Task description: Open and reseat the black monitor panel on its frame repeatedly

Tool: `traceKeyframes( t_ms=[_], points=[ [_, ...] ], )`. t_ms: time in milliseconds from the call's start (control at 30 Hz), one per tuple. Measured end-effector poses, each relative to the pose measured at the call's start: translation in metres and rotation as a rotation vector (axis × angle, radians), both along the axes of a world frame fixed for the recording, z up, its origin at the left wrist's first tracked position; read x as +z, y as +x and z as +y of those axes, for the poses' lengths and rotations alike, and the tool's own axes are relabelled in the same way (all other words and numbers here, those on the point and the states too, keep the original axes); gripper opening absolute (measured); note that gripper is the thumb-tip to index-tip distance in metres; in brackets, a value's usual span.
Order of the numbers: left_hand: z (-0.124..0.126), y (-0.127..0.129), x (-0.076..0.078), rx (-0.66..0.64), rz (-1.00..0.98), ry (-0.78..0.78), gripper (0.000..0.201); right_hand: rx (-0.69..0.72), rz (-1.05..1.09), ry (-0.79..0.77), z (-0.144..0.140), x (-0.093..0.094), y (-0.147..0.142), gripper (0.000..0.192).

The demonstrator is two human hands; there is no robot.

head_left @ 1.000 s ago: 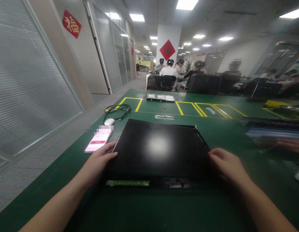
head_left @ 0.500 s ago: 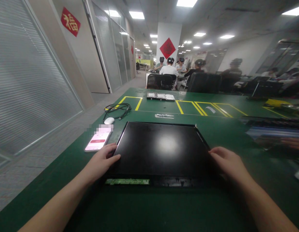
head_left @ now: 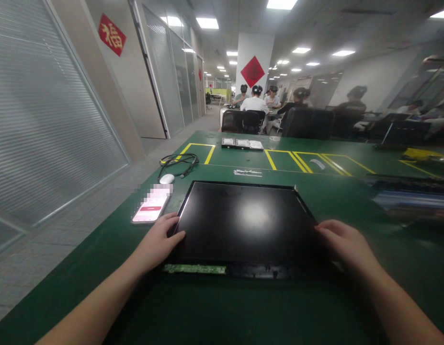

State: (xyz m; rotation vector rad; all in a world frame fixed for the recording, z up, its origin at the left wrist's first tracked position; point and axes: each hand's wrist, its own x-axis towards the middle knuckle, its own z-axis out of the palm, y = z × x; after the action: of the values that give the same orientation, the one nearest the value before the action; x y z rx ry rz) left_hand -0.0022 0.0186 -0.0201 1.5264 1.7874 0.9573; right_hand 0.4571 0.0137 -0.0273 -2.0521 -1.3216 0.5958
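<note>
A black display panel (head_left: pixel 239 220) lies face up on the green table in front of me. Its glossy screen mirrors a ceiling light. Along its near edge a green circuit board strip (head_left: pixel 195 269) shows at the left. My left hand (head_left: pixel 164 237) grips the panel's left edge, thumb on top and fingers at the side. At the right edge my right hand (head_left: pixel 346 239) pinches the rim, with its lower fingers partly hidden. A phone (head_left: pixel 152 207) with a lit screen lies just beyond my left hand, and a white mouse (head_left: pixel 167 179) is behind it.
A coiled black cable (head_left: pixel 180 165) lies at the far left. Several hard drives (head_left: pixel 242 143) stand near the table's far edge, by yellow tape outlines (head_left: pixel 209 154). A blurred panel-like object (head_left: pixel 412 199) lies at right. Black chairs (head_left: pixel 308 123) and seated people are beyond the table.
The whole view has shifted slightly, so everything appears a little farther right. Both hands keep their hold on the panel's sides. A blurred hand at the far right is no longer in view.
</note>
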Motion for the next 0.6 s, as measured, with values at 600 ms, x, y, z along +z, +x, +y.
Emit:
traceKeyframes(
  t_ms=[600],
  points=[
    [-0.0004,-0.0028,-0.0002,-0.084,0.182,0.007,0.04,-0.016,0.003,-0.026,0.0002,-0.0024,0.0007,0.032]
  ],
)
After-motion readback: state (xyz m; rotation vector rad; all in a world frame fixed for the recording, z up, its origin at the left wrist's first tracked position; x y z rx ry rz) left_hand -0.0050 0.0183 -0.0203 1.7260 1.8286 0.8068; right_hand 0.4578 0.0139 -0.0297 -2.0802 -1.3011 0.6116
